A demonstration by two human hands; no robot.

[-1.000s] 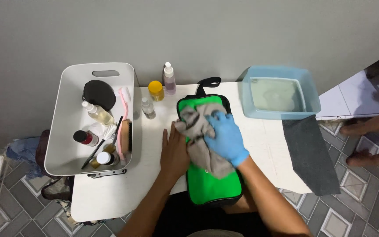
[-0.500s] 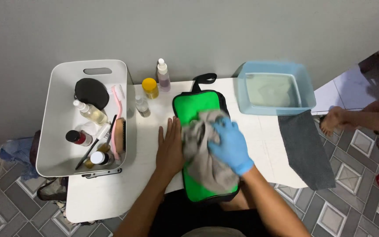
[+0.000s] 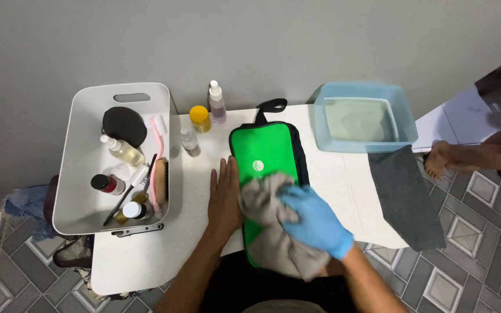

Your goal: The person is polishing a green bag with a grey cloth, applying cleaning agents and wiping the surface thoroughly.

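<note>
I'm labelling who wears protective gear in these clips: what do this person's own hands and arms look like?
The right hand wears a light blue disposable glove, snug and slightly wrinkled, ending at the wrist. The left hand is bare, with no glove, ring or watch visible. Both forearms are uncovered; no sleeves reach into view.

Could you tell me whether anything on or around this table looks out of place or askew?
One thing stands out: the dark grey cloth lies over the right edge of the white table, with much of it overhanging the tiled floor. The right hand presses a grey rag on the green pouch; the left hand lies flat beside it.
</note>
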